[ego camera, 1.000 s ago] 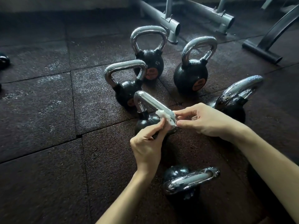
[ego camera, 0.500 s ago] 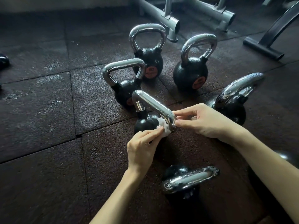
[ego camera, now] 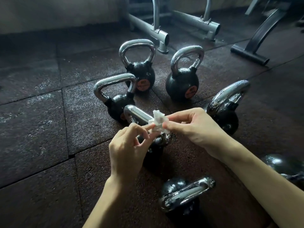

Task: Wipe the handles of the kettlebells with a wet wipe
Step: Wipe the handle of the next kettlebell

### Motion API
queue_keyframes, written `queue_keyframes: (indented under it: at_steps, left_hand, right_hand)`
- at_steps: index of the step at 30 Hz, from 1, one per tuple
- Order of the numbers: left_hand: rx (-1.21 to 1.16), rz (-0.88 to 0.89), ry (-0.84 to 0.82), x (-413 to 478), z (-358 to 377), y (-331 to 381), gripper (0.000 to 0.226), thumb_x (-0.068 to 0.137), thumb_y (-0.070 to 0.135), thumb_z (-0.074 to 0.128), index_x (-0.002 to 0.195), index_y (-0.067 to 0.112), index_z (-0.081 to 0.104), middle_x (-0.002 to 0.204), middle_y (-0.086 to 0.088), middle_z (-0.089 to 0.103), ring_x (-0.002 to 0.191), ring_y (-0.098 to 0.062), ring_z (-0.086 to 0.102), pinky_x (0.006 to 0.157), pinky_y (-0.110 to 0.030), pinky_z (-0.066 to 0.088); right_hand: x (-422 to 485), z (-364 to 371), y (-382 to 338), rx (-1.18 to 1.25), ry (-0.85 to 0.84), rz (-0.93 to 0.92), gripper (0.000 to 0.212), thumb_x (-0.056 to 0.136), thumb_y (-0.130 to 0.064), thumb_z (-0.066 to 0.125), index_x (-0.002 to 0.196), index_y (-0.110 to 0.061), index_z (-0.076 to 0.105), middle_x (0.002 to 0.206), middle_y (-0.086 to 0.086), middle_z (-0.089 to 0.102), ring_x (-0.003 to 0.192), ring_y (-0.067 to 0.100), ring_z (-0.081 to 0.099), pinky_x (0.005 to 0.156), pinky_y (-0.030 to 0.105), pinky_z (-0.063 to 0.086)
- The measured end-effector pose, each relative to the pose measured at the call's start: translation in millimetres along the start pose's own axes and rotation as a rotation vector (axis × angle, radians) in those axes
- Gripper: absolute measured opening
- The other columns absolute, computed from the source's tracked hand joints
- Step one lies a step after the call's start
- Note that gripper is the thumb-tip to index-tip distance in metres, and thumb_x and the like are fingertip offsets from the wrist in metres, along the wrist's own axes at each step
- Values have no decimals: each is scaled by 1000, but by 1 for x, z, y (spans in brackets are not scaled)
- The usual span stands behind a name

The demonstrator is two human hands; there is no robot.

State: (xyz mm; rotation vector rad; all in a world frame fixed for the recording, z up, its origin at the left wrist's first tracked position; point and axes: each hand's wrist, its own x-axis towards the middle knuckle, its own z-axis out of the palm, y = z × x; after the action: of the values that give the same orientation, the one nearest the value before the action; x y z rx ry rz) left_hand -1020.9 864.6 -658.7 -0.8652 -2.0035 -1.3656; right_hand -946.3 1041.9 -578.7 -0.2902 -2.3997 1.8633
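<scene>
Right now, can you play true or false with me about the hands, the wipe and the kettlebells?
1. The left hand and the right hand both pinch the wipe. True.
2. The wipe is blue. False: it is white.
3. The kettlebells have shiny metal handles. True.
4. The kettlebells stand on a table. False: they are on the dark floor.
5. A grey rack stands behind them. True.
</scene>
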Motion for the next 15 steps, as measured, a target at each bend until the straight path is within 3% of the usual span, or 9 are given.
queue_keyframes:
  at_steps: [3,7,8,10,11,13,15]
  left_hand:
    - [44,9,-50,1,2,-2,39,79,37,89,74,23,53,92,20,76,52,-11,57,54,-33,52]
    - [27,-293,81,3,6,14,38,76,61,82,86,29,63,78,16,69,51,-14,53,54,-37,51]
    - [60,-420,104,9,7,20,43,75,66,79,95,31,65,82,14,67,59,-14,58,62,-38,54]
    - [154,-654,6,18,17,22,65,69,71,79,121,39,59,111,19,62,90,-9,62,85,-36,54]
    - [152,-727,-69,21,23,21,79,67,71,81,133,40,53,121,18,57,102,-7,58,93,-36,51]
    - [6,-806,-124,24,35,21,91,68,63,86,144,35,45,133,12,55,119,-11,57,102,-35,46]
    - [-59,-823,-102,26,39,16,89,70,53,89,144,30,45,134,7,59,122,-15,59,102,-35,47]
  right_hand:
    - [4,-4,9,-33,64,8,13,91,-20,77,102,-14,83,95,-1,81,100,16,76,95,22,55]
    - [6,-13,19,40,201,39,8,91,-16,76,95,-13,82,93,-1,81,93,6,74,82,9,50]
    - [6,-17,19,62,249,53,7,91,-15,76,93,-15,83,91,-2,81,91,4,73,83,9,49]
    - [11,-25,25,68,340,79,7,90,-15,76,91,-17,83,86,-6,80,84,0,72,82,14,48]
    - [13,-28,28,69,375,89,7,91,-14,76,91,-17,82,78,-10,78,73,-4,68,74,11,46]
    - [17,-32,32,78,426,99,8,92,-13,73,93,-16,81,62,-17,69,51,-7,57,54,7,41]
    - [23,-33,37,77,448,106,9,93,-12,73,94,-16,80,58,-19,66,46,-7,53,48,7,38]
